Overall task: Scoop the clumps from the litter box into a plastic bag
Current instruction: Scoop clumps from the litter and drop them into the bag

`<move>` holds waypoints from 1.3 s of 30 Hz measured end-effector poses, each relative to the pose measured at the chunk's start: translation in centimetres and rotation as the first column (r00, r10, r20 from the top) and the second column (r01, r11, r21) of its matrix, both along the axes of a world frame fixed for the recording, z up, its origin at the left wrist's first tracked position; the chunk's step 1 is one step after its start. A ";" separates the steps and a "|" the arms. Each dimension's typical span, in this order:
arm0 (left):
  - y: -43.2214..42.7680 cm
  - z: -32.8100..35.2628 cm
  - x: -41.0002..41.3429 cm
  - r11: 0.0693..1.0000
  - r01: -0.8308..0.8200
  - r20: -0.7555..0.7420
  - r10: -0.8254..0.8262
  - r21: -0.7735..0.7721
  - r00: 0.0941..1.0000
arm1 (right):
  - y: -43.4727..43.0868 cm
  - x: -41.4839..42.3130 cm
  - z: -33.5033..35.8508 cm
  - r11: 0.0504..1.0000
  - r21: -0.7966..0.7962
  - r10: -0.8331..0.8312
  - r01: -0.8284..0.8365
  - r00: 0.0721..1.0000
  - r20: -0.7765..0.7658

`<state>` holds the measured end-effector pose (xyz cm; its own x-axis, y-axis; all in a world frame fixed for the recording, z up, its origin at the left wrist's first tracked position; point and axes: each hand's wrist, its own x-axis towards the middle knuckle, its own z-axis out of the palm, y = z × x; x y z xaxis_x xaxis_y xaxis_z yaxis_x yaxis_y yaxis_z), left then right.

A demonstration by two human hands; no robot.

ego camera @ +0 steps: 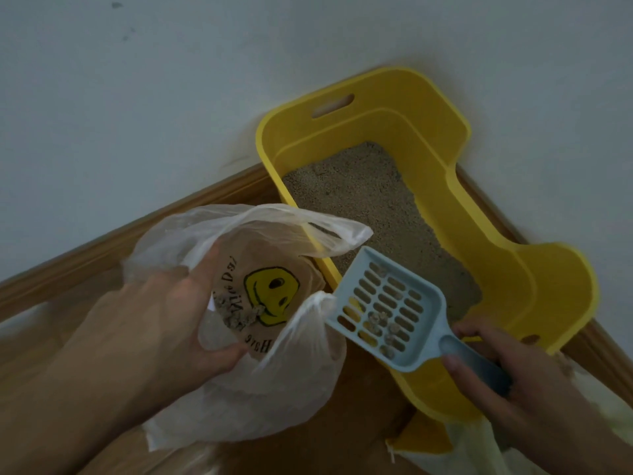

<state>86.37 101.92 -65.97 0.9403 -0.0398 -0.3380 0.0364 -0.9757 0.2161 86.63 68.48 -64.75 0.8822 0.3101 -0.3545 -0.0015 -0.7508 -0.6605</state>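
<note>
A yellow litter box (507,269) stands against the wall, filled with grey-brown litter (370,200). My left hand (164,317) grips the rim of a clear plastic bag (274,406) with a yellow smiley print, holding its mouth open. A few clumps (239,317) lie inside the bag. My right hand (507,378) holds the handle of a pale blue slotted scoop (387,303). The scoop hovers over the box's near edge, right beside the bag's mouth, with small clumps (380,323) resting on its slots.
A white wall (171,97) with a wooden skirting board (137,234) runs behind the box. The floor (359,440) is wood. Another pale bag or sheet (479,450) lies at the lower right, under the box's near corner.
</note>
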 end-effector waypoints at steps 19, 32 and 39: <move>-0.4 1.4 -0.3 0.986 0.026 -0.205 0.009 0.164 0.979 | 5.1 5.5 0.6 0.921 -0.093 0.389 -0.379 0.909 0.148; -0.2 1.7 -0.3 0.993 0.016 -0.166 0.003 0.116 0.986 | 6.1 4.5 -0.1 0.887 -0.193 0.451 -0.420 0.876 0.167; -0.7 1.7 -0.2 0.996 0.026 -0.133 -0.014 0.090 0.991 | 9.7 4.7 -0.3 0.829 -0.401 0.536 -0.390 0.759 0.370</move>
<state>86.16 101.19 -64.31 0.8863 -0.0215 -0.4627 0.0388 -0.9920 0.1204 91.31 78.19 -65.07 0.7332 0.6734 -0.0946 0.6364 -0.7285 -0.2534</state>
